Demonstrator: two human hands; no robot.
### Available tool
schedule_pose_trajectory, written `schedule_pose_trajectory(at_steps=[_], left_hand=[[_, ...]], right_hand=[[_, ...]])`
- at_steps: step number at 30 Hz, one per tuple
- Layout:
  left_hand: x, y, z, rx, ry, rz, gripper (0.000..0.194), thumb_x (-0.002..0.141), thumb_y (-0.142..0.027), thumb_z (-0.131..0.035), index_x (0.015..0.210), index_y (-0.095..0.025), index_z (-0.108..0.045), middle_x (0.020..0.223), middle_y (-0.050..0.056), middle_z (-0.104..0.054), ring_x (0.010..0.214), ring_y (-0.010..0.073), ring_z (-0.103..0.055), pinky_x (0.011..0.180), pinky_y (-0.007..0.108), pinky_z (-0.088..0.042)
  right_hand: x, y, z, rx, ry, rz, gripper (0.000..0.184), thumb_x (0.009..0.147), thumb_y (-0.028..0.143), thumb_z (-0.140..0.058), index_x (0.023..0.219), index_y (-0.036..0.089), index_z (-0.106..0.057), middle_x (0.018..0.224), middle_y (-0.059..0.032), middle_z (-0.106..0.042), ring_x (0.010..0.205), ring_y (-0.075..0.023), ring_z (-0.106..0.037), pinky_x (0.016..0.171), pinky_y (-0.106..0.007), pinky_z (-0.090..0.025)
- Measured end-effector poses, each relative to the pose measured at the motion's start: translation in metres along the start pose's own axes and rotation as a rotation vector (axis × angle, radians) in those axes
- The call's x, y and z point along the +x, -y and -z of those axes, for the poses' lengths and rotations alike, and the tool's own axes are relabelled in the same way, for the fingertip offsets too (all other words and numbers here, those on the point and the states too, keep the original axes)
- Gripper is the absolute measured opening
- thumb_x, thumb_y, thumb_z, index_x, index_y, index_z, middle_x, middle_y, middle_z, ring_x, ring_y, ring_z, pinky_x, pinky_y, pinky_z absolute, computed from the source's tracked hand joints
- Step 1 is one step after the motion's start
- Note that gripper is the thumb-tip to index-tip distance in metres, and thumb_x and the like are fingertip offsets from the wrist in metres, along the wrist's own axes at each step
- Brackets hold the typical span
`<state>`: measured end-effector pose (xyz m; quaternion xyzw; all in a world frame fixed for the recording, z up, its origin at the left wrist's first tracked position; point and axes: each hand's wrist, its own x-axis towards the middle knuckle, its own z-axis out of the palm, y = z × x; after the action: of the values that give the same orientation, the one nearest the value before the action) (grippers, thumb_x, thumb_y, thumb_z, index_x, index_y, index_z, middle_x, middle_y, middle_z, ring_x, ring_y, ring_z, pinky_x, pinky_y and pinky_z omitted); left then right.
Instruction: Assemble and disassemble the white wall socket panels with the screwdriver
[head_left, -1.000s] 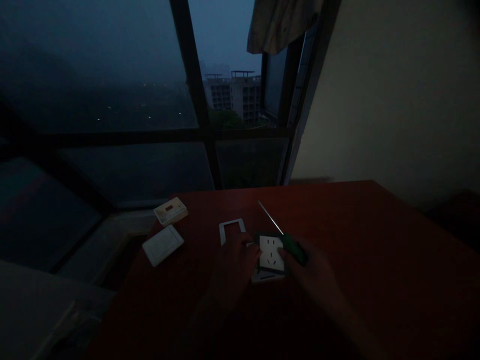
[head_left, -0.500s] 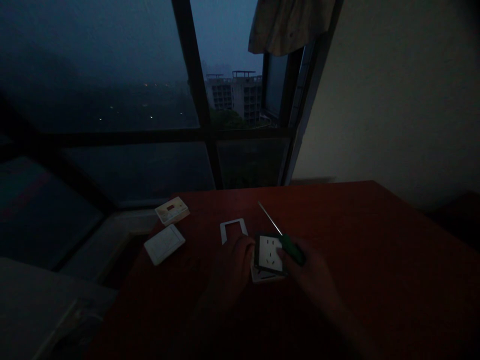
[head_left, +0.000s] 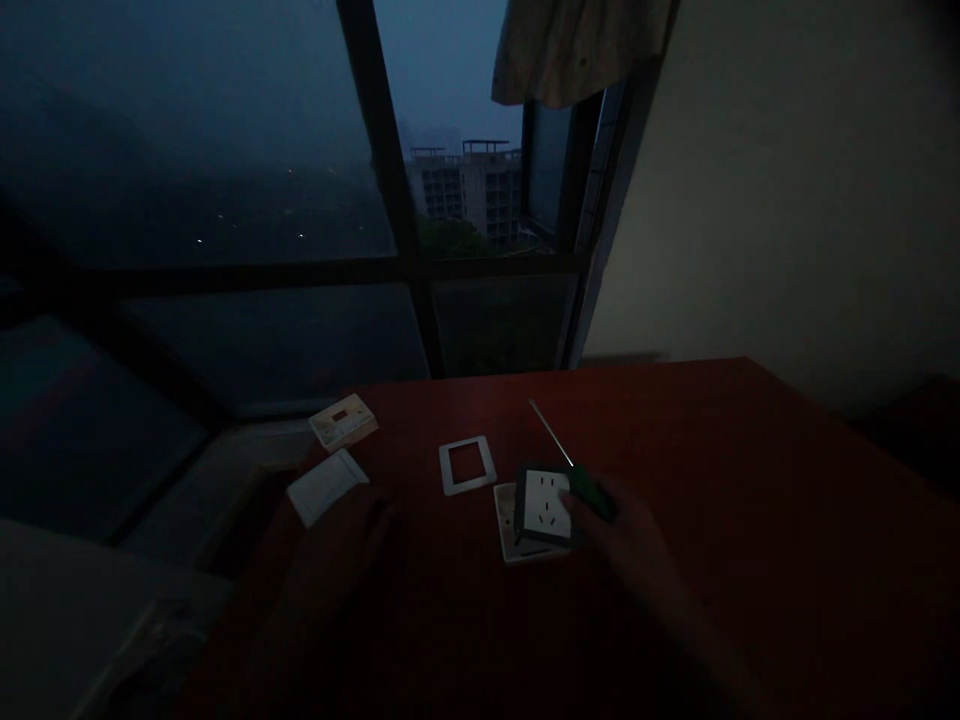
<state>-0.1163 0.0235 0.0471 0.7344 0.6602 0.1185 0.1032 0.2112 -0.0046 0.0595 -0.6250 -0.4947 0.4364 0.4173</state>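
Observation:
My right hand (head_left: pixel 626 530) is closed around the green handle of a screwdriver (head_left: pixel 589 490), its thin shaft slanting up and left. The same thumb rests on a white wall socket (head_left: pixel 544 505) with a dark surround, tilted over a white backing box (head_left: pixel 508 530). My left hand (head_left: pixel 349 535), dim and empty as far as I can see, is beside a white cover plate (head_left: pixel 324 487), overlapping its lower right corner. Its fingers are slightly bent and apart. Between the hands lies a white square frame (head_left: pixel 445 470).
Behind the cover plate, a cream-coloured box with a rectangular opening (head_left: pixel 352 425) stands at the left edge of the reddish-brown table (head_left: pixel 660 420). A dark-framed window (head_left: pixel 409 225) rises behind the table, and a pale wall (head_left: pixel 780 220) stands to the right.
My left hand has let go of the socket's left side and moved left to the cover plate. The socket and screwdriver have shifted slightly right in my right hand.

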Motion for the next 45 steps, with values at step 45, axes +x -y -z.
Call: schedule_pose_trajectory(at_steps=[45], left_hand=[[-0.013, -0.098, -0.038, -0.263, -0.063, -0.452, 0.081, 0.063, -0.029, -0.072, 0.135, -0.026, -0.036, 0.135, 0.011, -0.046, 0.12, 0.0317, -0.046, 0.098, 0.046, -0.041]], right_hand=[[0.001, -0.013, -0.011, -0.056, 0.162, 0.099, 0.035, 0.08, 0.044, -0.053, 0.099, 0.017, -0.064, 0.09, -0.0045, -0.069, 0.081, -0.0204, -0.063, 0.07, -0.028, -0.047]])
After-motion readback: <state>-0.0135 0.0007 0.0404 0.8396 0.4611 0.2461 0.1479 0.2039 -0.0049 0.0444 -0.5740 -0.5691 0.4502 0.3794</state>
